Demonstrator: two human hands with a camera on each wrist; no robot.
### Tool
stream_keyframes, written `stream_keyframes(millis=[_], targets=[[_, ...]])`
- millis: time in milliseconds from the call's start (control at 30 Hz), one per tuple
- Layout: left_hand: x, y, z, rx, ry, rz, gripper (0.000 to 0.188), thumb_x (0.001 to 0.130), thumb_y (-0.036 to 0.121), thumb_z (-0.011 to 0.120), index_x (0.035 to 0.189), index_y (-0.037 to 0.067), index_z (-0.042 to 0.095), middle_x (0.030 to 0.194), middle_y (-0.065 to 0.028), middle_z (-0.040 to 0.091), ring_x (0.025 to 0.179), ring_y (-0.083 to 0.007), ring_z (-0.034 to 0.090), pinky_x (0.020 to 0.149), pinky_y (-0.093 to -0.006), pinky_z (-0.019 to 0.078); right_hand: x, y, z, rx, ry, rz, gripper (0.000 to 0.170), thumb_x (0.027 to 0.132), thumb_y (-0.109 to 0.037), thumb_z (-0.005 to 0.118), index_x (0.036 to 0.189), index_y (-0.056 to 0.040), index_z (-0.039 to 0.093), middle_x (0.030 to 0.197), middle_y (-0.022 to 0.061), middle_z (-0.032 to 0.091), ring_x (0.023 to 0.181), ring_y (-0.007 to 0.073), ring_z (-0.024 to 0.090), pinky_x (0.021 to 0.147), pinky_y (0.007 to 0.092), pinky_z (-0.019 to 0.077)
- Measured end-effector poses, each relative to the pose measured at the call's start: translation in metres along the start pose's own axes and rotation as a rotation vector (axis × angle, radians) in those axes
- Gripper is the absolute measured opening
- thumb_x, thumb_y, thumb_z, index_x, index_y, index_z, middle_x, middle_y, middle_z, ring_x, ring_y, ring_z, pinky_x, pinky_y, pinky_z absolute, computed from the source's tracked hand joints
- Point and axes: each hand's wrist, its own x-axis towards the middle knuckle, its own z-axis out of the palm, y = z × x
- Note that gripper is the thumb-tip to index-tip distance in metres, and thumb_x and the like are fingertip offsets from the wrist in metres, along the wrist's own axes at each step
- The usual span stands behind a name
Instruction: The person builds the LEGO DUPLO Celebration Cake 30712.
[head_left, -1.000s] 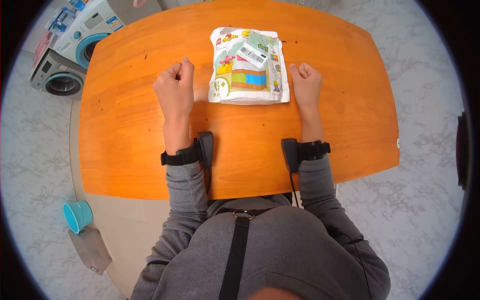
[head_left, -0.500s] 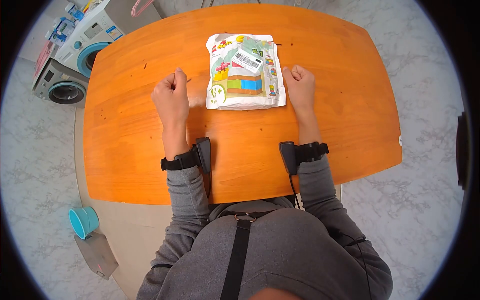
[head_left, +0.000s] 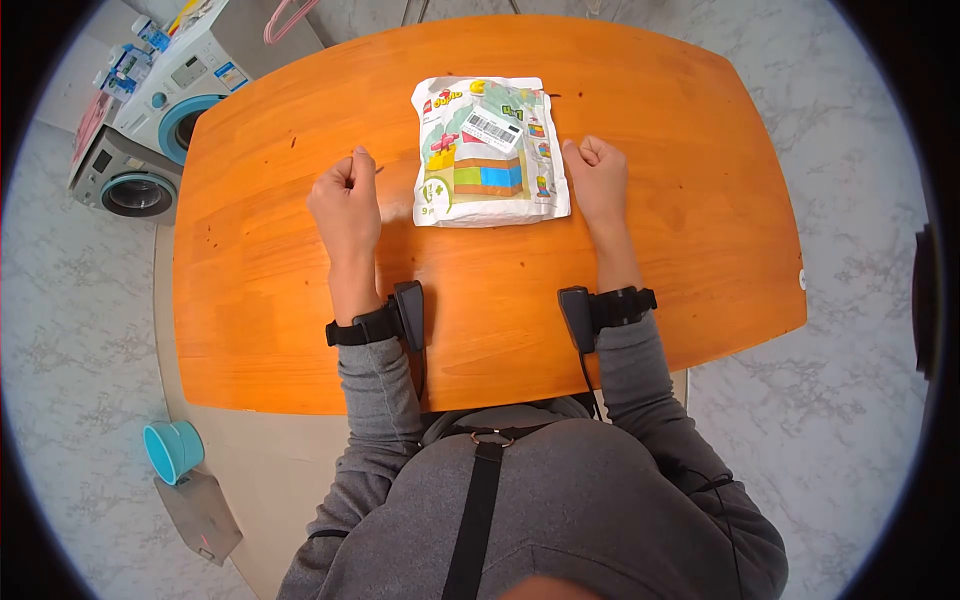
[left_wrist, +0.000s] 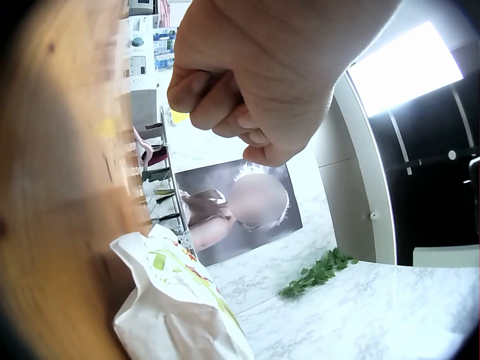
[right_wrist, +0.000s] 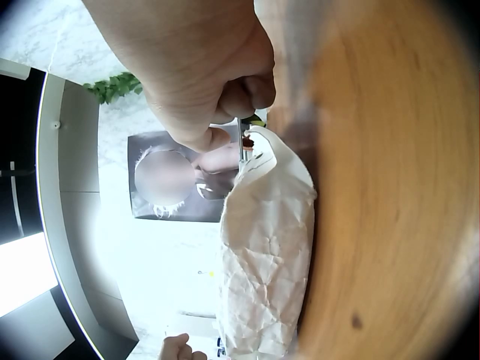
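A white toy-brick packet [head_left: 492,155] with Duplo printing and a barcode sticker lies on the wooden table [head_left: 480,330]. To its left, my left hand [head_left: 345,205] rests as a fist, thumb on top, with a gap of bare wood between them. My right hand [head_left: 600,185], also curled into a fist, stands right at the packet's right edge. Neither fist holds anything. In the left wrist view the curled fingers [left_wrist: 217,105] sit above the packet's crinkled end [left_wrist: 176,300]. The right wrist view has the packet's white side [right_wrist: 266,247] below the right fist [right_wrist: 202,82].
Black wrist cameras are strapped on both forearms, with cables [head_left: 588,375] running toward the body. Beyond the table's left edge are two washing machines [head_left: 135,190] and a blue bucket [head_left: 173,452] on the floor. A pink hanger [head_left: 285,22] shows at the back.
The head view has tilted slightly, so table and packet appear lower in it. Both fists keep nearly the same place beside the packet, and nothing has been taken hold of.
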Motion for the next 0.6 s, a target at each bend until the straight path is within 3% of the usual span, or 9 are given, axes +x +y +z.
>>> stream_keyframes(millis=[600], targets=[[-0.0005, 0.0009, -0.0006, 0.001, -0.016, 0.003, 0.045, 0.089, 0.023, 0.056, 0.057, -0.004, 0.041, 0.050, -0.0033, 0.028, 0.048, -0.0106, 0.028, 0.045, -0.0301, 0.0281, 0.0006, 0.0001, 0.0004, -0.001, -0.004, -0.009, 0.042, 0.079, -0.014, 0.060, 0.057, -0.0051, 0.025, 0.051, 0.0025, 0.024, 0.049, 0.0109, 0.026, 0.045, 0.0312, 0.0270]])
